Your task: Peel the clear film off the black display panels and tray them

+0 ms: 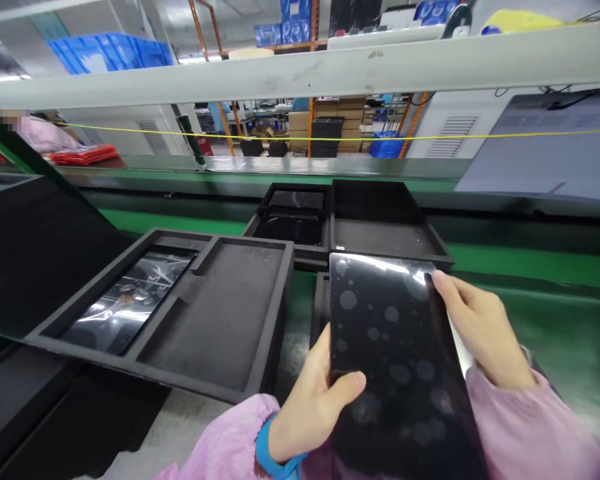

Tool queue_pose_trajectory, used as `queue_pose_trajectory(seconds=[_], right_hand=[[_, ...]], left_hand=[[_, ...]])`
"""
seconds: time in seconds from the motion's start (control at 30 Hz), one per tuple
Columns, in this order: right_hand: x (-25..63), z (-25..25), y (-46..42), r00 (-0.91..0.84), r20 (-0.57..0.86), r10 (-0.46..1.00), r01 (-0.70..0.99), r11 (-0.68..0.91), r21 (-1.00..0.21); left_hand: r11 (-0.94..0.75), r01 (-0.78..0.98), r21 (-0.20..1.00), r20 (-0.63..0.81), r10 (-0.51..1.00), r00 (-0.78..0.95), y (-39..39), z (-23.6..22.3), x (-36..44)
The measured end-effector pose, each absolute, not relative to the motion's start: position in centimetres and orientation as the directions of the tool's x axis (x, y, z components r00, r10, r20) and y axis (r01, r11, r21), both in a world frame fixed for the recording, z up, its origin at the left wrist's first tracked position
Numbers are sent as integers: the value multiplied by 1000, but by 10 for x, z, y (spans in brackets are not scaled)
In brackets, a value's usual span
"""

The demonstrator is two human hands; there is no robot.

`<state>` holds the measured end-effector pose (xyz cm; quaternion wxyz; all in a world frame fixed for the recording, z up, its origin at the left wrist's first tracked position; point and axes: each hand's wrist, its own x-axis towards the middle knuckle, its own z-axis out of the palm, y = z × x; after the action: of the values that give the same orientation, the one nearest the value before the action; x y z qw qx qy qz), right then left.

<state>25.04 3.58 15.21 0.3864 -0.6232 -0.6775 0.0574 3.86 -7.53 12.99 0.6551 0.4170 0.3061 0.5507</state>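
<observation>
I hold a glossy black panel (pixel 395 353) with round smudges in front of me. My left hand (pixel 313 400) grips its left edge, thumb pressed on the face. My right hand (pixel 480 327) holds the right edge, with fingers curled over the top right corner. Under the panel a black foam tray (pixel 320 300) is partly hidden.
A black foam tray (pixel 220 313) at the left holds another glossy panel (pixel 130 300) in its left pocket; the right pocket is bare. Two more black trays (pixel 385 233) lie further back on the green conveyor (pixel 530 260). Another person's pink sleeve (pixel 45 133) shows far left.
</observation>
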Motion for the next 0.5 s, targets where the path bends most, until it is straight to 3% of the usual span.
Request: queue_pose_trajectory(seconds=[0.17,0.3,0.37,0.5], right_hand=[[230,142,42,194,655,730,839,223,-497],[220,142,10,-37,750,660,740,522,-423],[223,143,-5,-118,727,677,592,635,-496],[230,145,-21,-66,664,745,438,620,-651]], left_hand=[[17,-437,900,64,983,170,-76,140,38],[10,-462,887,43,994,104,-72,140,34],[7,-473,881,45,994,99,-71,140,32],[3,-498,867,65,991,120,-70,146,29]])
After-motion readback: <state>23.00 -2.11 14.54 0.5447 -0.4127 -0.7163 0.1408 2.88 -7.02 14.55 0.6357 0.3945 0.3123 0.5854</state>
